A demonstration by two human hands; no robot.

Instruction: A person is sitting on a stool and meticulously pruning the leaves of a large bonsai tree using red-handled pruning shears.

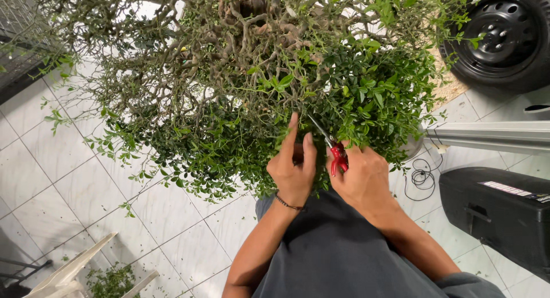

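1. Head view: the left hand [293, 171] is reaching up into the lower foliage of a large bushy plant [269, 75], its fingers stretched nearly straight and pressing among the small green leaves; whether it is pinching a twig there cannot be told, since the leaves are hiding the fingertips' grip.
2. The right hand [362, 178] is sitting just beside the left one, closed around the red handles of a pair of pruning scissors [333, 149], whose thin metal blades are pointing up and to the left into the leaves, close to the left hand's fingers.
3. A dark beaded bracelet [288, 204] is circling the left wrist, and both forearms are rising from the bottom of the picture over the person's grey clothing [338, 252].
4. The plant is filling the upper middle of the picture, with twisted bare branches at its top and dense leaves lower down, hanging over the pale tiled floor [69, 178].
5. On the floor, small clippings are lying scattered across the tiles, and a pale plastic chair [74, 269] is showing at the bottom left corner.
6. At the right edge, a black case [498, 212] is standing on the floor, a coiled black cable [422, 179] is lying near it, and a car wheel [504, 34] is showing in the top right corner.
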